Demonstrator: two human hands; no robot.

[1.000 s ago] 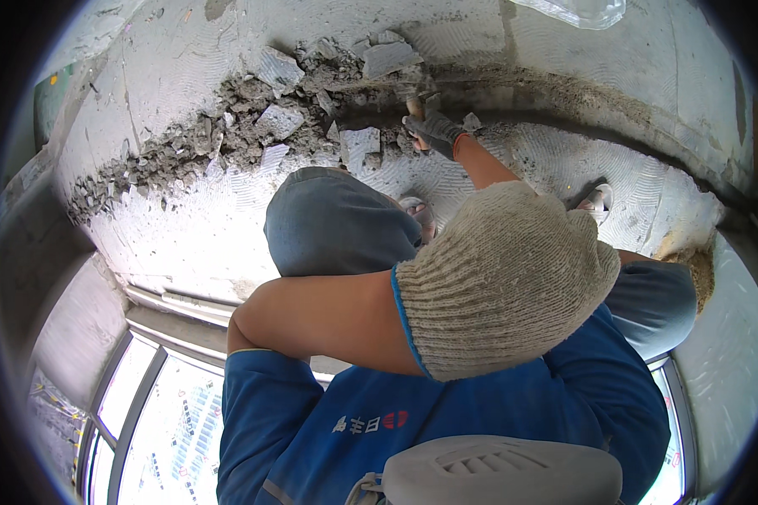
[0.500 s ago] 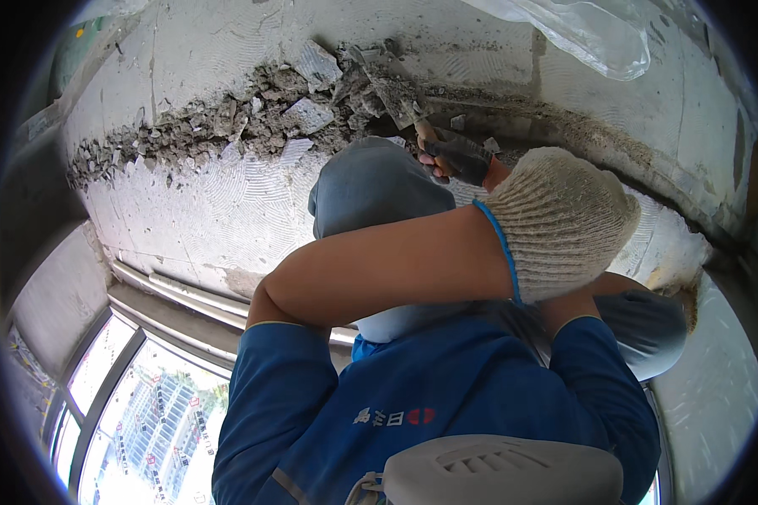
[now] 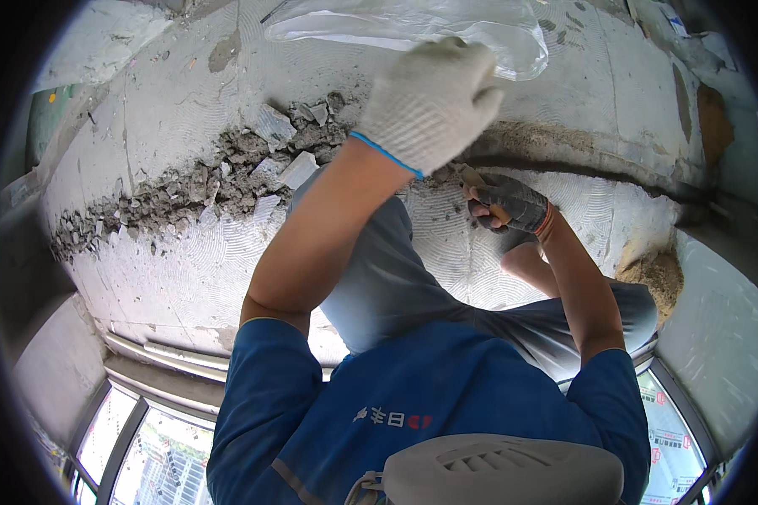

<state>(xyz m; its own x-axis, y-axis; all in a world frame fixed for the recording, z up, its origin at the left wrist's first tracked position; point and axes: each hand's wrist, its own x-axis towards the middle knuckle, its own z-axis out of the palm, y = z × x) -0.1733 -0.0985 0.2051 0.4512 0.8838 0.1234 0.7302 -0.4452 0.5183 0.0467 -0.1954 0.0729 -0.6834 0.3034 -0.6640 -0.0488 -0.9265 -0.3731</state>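
Note:
My left hand, in a white knit glove with a blue cuff, hovers over the middle of the rubble strip. Its fingers curl away from view, so I cannot tell whether they hold anything. To its lower right, my right hand wears a dark glove with an orange cuff. It is closed around the wooden handle of a trowel; the blade is mostly hidden behind my left glove. Broken mortar and tile rubble lies heaped along a channel in the floor, stretching left from my left hand.
Clear plastic sheeting lies on the floor at the far side. My bent legs are close to the channel. A sandy pile sits against the right wall. Pipes run along the near left, by a window.
My left hand has swung from the right, across my body, to over the rubble. My right hand, still holding the trowel, has drawn right and nearer. The whole view has shifted.

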